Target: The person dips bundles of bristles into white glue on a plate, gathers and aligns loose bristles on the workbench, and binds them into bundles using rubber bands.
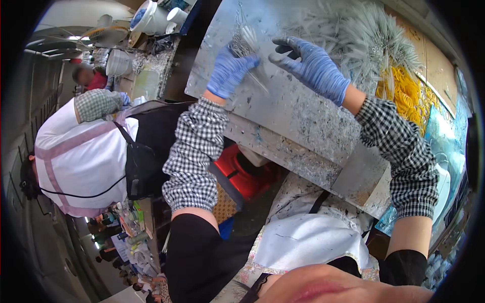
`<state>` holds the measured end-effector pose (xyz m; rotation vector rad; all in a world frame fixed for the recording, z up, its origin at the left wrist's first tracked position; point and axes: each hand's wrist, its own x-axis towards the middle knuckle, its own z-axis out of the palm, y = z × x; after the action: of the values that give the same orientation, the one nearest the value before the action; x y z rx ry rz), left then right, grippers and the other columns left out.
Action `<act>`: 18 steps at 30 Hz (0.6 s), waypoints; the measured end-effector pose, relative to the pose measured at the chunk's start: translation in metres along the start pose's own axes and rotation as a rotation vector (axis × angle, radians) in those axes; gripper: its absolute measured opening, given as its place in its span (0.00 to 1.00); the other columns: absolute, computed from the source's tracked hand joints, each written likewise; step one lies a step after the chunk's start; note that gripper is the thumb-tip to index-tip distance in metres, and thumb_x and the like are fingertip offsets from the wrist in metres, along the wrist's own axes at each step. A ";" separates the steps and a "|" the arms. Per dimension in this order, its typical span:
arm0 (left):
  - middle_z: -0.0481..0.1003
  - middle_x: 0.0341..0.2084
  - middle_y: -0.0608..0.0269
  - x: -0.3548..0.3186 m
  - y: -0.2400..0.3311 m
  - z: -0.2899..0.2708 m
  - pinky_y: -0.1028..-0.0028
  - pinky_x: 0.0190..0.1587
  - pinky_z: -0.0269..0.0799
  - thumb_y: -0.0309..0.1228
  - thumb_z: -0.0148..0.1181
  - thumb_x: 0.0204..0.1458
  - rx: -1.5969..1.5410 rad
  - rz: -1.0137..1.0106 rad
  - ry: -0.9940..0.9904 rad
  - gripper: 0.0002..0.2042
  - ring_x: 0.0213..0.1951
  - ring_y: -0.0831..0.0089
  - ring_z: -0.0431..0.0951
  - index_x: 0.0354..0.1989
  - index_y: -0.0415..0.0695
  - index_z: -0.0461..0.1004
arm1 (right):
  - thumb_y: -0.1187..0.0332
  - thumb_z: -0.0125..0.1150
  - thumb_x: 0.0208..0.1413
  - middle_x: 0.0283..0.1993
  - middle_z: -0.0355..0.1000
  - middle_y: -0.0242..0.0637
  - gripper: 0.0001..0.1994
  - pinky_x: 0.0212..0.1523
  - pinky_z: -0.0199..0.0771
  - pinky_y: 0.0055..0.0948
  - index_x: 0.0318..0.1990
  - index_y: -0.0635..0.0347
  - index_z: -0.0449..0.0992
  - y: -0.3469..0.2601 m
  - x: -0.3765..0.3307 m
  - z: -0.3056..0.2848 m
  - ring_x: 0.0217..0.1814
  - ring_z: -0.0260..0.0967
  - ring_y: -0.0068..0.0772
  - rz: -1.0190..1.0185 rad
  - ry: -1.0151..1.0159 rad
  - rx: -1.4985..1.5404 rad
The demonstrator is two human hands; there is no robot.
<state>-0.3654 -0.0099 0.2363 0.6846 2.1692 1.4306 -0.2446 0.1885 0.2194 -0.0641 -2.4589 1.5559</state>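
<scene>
My left hand point(230, 70), in a blue knitted glove, is closed around a bundle of thin, silvery, wire-like pieces point(243, 43). Some of them stick out above the fingers, and a few trail below toward the worktable point(288, 118). Blur hides their exact kind. To the right hovers my right hand point(318, 68), gloved the same way with darkened fingertips. Its fingers are bent but apart, and nothing shows in them. Beyond it lies a large heap of thin, translucent, spiky strips point(364, 38).
Yellow loops point(404, 96) lie at the table's right side, by clear blue plastic sheeting point(439, 136). Under the table edge is a red object point(245, 174). At the left, a co-worker in a white top point(91, 146) sits close by. White buckets point(151, 20) stand at the far left.
</scene>
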 end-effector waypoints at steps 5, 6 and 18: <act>0.78 0.44 0.60 -0.006 0.009 0.064 0.75 0.46 0.78 0.24 0.63 0.54 -0.506 0.062 0.000 0.18 0.44 0.73 0.79 0.54 0.37 0.74 | 0.53 0.68 0.54 0.43 0.79 0.40 0.24 0.43 0.76 0.28 0.53 0.60 0.78 -0.015 0.026 -0.005 0.40 0.76 0.29 0.037 0.156 -0.051; 0.78 0.44 0.60 -0.011 0.015 0.069 0.75 0.46 0.77 0.25 0.63 0.54 -0.692 0.014 0.011 0.17 0.43 0.73 0.78 0.53 0.36 0.73 | 0.53 0.68 0.54 0.43 0.79 0.40 0.24 0.43 0.76 0.28 0.53 0.60 0.78 -0.015 0.027 -0.004 0.40 0.76 0.29 0.037 0.144 -0.042; 0.77 0.39 0.58 -0.029 -0.004 0.088 0.70 0.46 0.78 0.30 0.65 0.49 -0.867 -0.290 -0.017 0.19 0.40 0.67 0.79 0.49 0.36 0.72 | 0.56 0.62 0.58 0.36 0.78 0.32 0.20 0.33 0.73 0.26 0.48 0.65 0.79 0.011 0.025 -0.031 0.31 0.70 0.22 0.373 -0.208 0.423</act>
<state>-0.2898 0.0328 0.2040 0.0571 1.3290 1.9388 -0.2633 0.2247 0.2268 -0.3180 -2.2962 2.3192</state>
